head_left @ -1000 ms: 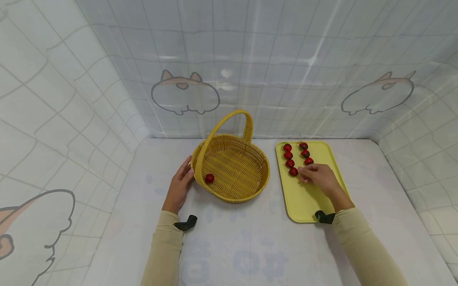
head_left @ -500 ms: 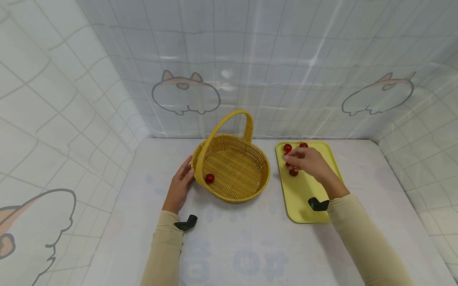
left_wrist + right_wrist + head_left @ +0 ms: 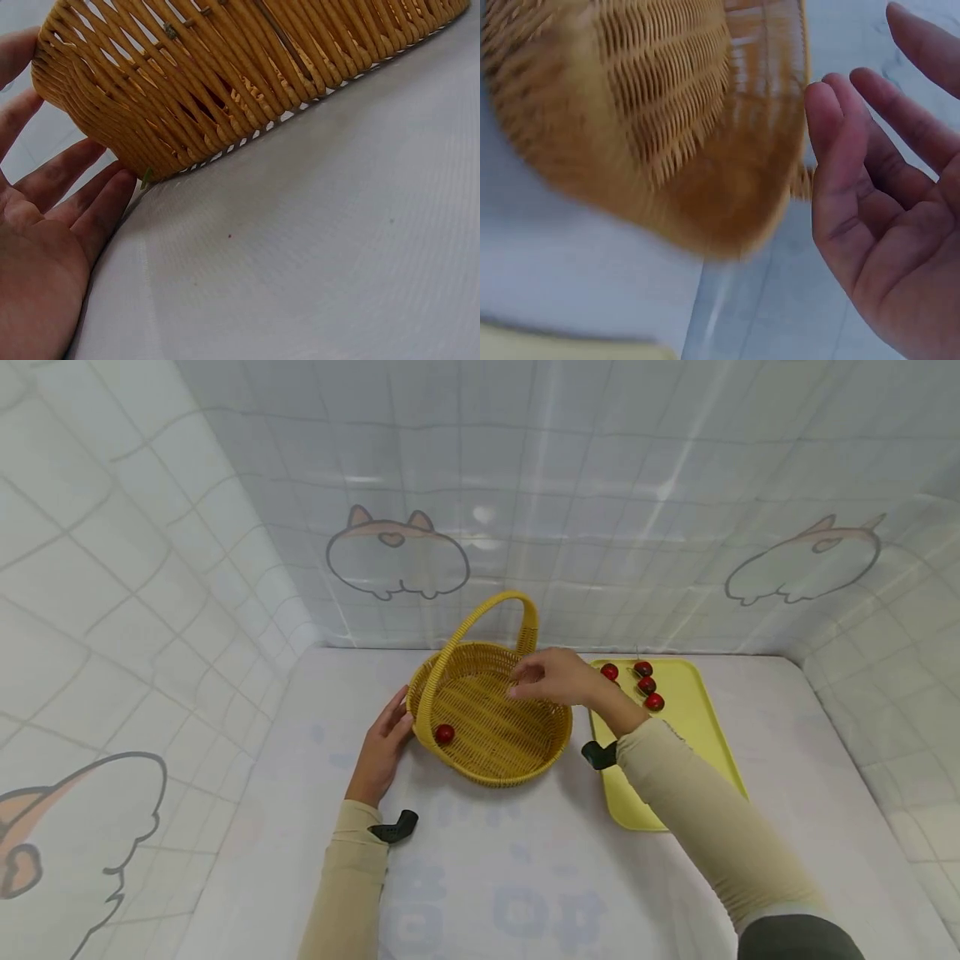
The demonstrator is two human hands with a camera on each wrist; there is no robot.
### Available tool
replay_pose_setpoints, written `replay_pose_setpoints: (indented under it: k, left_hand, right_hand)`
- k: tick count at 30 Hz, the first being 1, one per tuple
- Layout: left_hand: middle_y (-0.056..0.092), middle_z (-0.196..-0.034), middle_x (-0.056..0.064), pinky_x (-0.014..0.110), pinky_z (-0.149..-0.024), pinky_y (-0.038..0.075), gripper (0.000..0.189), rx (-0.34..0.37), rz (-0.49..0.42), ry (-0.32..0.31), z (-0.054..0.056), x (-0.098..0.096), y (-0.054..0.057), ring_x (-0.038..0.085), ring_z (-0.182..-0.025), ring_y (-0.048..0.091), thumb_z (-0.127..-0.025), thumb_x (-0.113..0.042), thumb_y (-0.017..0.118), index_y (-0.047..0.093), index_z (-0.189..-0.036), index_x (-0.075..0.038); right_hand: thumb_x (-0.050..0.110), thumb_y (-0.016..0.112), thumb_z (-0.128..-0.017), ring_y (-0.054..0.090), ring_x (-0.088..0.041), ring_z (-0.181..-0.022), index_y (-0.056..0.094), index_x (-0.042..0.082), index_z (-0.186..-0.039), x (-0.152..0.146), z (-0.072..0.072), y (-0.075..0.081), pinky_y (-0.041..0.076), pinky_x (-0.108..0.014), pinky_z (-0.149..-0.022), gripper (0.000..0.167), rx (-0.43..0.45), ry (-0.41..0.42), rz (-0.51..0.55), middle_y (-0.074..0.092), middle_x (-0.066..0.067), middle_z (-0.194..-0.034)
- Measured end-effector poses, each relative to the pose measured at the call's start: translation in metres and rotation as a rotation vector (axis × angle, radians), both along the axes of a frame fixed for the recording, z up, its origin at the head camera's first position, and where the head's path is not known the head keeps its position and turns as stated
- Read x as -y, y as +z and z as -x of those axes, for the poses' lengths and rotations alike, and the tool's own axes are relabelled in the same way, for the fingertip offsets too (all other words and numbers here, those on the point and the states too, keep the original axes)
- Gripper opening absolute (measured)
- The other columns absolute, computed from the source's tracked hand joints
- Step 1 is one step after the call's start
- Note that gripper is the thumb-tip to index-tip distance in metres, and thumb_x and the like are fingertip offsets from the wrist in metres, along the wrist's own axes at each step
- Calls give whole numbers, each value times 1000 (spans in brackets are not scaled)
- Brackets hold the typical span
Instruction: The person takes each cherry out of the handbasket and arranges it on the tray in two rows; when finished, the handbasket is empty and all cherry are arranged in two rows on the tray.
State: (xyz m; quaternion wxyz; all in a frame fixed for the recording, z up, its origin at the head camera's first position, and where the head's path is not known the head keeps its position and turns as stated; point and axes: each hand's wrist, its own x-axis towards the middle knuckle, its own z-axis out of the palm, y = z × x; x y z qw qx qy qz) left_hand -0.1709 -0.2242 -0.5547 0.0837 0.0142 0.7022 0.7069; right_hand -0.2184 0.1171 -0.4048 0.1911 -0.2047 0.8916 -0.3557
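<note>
A yellow wicker basket (image 3: 487, 727) with a tall arched handle stands on the table. One dark red cherry (image 3: 445, 734) lies inside it, near the left wall. My left hand (image 3: 381, 752) rests against the basket's left side; in the left wrist view its extended fingers touch the weave. Over the right part of the basket hovers my right hand (image 3: 558, 678), bent at the fingers. In the right wrist view its thumb and a fingertip come together beside the rim; no cherry shows there, and anything behind the tips is hidden.
A yellow tray (image 3: 675, 777) lies to the right of the basket, holding several cherries (image 3: 647, 686) at its far end. My right forearm covers part of the tray. A white sheet wall with tile lines rises behind the table.
My right hand has moved left from the tray, across its cherries, to above the basket. The left hand stays against the basket. The head view has shifted slightly.
</note>
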Motion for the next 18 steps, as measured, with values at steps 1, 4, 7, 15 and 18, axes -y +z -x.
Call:
replay_pose_setpoints:
  k: [1,4,7,15,18]
  left_hand:
    - [47,-156,7,22,-113,43,52,-4,1,-2,0,0,0,12,-137,51,-107,-30,54,39,-156,-41]
    - [48,-155,7,20,-111,44,52,-16,-2,-2,0,-1,-1,12,-136,52,-107,-32,55,40,-156,-40]
    - [48,-155,7,19,-110,44,52,-28,4,-4,-1,-1,-2,13,-138,51,-106,-35,56,40,-156,-39]
    - [45,-159,5,23,-114,42,59,-24,6,-15,-1,-3,-4,16,-143,47,-101,-49,59,39,-156,-42]
    - [46,-158,4,23,-114,42,58,-31,5,-18,-1,-5,-3,17,-143,47,-101,-49,60,40,-155,-43]
  right_hand:
    - [43,76,-92,68,-17,-97,74,19,-119,8,2,-1,57,-37,-85,37,-5,19,-8,74,1,-105]
    - [40,78,-91,68,-14,-96,74,18,-120,32,8,-7,56,-35,-86,37,2,65,-20,75,2,-104]
    - [38,79,-90,69,-12,-95,74,17,-119,52,14,-14,56,-33,-85,36,20,106,-28,76,3,-102]
    - [38,81,-88,69,-14,-100,76,15,-117,96,24,-38,55,-30,-88,37,-24,266,-165,76,1,-110]
    - [41,81,-87,65,-14,-105,77,19,-115,103,25,-49,52,-31,-94,35,-19,294,-225,73,4,-116]
